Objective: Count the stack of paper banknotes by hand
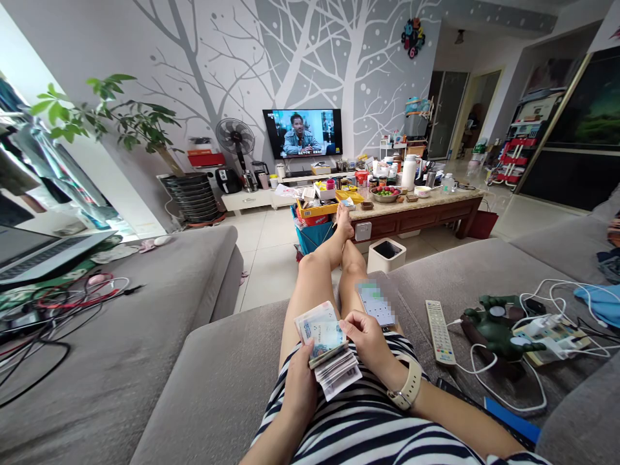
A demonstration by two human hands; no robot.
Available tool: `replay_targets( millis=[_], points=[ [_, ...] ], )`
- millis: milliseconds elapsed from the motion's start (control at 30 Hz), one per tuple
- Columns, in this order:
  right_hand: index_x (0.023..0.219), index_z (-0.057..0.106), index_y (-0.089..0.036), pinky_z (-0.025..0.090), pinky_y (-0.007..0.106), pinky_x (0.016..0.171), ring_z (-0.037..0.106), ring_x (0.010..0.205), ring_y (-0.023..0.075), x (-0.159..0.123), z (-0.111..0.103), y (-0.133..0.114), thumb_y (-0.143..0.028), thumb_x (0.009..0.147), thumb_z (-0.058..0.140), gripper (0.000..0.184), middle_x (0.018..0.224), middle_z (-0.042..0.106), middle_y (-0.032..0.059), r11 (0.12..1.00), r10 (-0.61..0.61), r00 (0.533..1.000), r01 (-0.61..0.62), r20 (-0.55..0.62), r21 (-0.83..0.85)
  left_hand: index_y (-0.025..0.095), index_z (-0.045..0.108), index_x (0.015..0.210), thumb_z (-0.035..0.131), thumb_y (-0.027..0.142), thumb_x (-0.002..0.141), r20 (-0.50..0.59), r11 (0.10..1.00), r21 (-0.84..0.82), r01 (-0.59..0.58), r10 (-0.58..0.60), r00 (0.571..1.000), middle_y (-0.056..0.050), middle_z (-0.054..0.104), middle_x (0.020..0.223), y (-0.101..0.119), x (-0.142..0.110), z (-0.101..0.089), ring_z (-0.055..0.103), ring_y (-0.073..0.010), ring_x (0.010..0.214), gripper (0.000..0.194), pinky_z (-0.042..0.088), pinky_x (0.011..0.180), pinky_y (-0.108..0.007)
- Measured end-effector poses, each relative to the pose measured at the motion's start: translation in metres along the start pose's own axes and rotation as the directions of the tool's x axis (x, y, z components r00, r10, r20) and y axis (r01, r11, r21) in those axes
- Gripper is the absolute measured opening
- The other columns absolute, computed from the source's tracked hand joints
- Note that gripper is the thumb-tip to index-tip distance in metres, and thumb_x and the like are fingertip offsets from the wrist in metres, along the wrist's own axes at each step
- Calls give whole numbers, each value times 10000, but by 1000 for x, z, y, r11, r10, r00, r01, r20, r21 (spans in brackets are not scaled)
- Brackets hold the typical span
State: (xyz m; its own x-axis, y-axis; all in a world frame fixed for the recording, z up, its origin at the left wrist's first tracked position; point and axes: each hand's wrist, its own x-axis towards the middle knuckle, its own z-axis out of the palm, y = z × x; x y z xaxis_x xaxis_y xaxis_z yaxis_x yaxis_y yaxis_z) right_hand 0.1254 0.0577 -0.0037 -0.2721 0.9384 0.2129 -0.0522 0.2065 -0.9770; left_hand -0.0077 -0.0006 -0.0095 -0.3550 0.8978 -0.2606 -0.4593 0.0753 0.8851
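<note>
A stack of banknotes (321, 332) is bent over above my lap, its lower ends fanned toward me. My left hand (300, 382) grips the stack from the left, thumb across the front. At the upper right edge, my right hand (367, 339) pinches a note between thumb and forefinger; a pale watch is on that wrist. Just beyond the right hand, a phone (376, 303) with a blurred screen lies on my thigh. Striped cloth (358, 420) covers my lap under the notes.
On the sofa to the right are a remote control (440, 332), a dark green hand-shaped object (498, 329) and a power strip (552, 339) with white cables. A laptop (53, 248) and tangled cords sit at left. Ahead stand a cluttered coffee table (436, 213) and a bin (386, 256).
</note>
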Motion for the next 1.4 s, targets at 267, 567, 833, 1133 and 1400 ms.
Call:
replay_targets(
  millis=[267, 567, 833, 1133, 1400],
  points=[
    [642, 524, -175, 317, 236, 548, 393, 563, 105, -6, -1, -5, -390, 833, 613, 301, 582, 444, -47, 997, -76, 997, 75, 35, 26, 126, 723, 844, 654, 411, 671, -79, 998, 55, 19, -15, 997, -46, 725, 763, 1, 0, 0, 649, -179, 719, 340, 495, 750, -277],
    [672, 560, -169, 338, 233, 553, 424, 565, 106, -8, 0, -2, -383, 832, 629, 276, 596, 484, -40, 994, -69, 996, 64, 55, 84, 151, 735, 759, 605, 322, 664, -13, 946, 303, -114, 123, 992, -60, 741, 810, 15, -12, 6, 636, -198, 754, 234, 489, 773, -282],
    [747, 608, -163, 394, 229, 585, 499, 609, 117, -8, 1, -7, -364, 839, 623, 222, 661, 552, -19, 990, -67, 996, 58, 67, 126, 143, 733, 784, 605, 305, 652, -14, 951, 295, -95, 104, 995, -54, 740, 808, 13, -10, 5, 638, -199, 745, 245, 485, 735, -273],
    [785, 624, -167, 402, 236, 589, 505, 623, 127, -8, 1, -5, -401, 834, 620, 239, 682, 570, -7, 992, -64, 995, 54, 76, 117, 142, 728, 790, 666, 305, 636, -12, 956, 271, -110, 117, 993, -61, 740, 816, 3, -3, -3, 653, -233, 818, 233, 499, 774, -299],
    [779, 621, -167, 377, 235, 581, 476, 604, 121, -10, 0, -7, -406, 844, 613, 248, 658, 546, -15, 990, -73, 993, 61, 88, 124, 156, 711, 745, 687, 331, 621, -25, 976, 205, -68, 75, 997, -50, 733, 754, 8, -6, 3, 656, -236, 813, 216, 507, 772, -304]
  ],
)
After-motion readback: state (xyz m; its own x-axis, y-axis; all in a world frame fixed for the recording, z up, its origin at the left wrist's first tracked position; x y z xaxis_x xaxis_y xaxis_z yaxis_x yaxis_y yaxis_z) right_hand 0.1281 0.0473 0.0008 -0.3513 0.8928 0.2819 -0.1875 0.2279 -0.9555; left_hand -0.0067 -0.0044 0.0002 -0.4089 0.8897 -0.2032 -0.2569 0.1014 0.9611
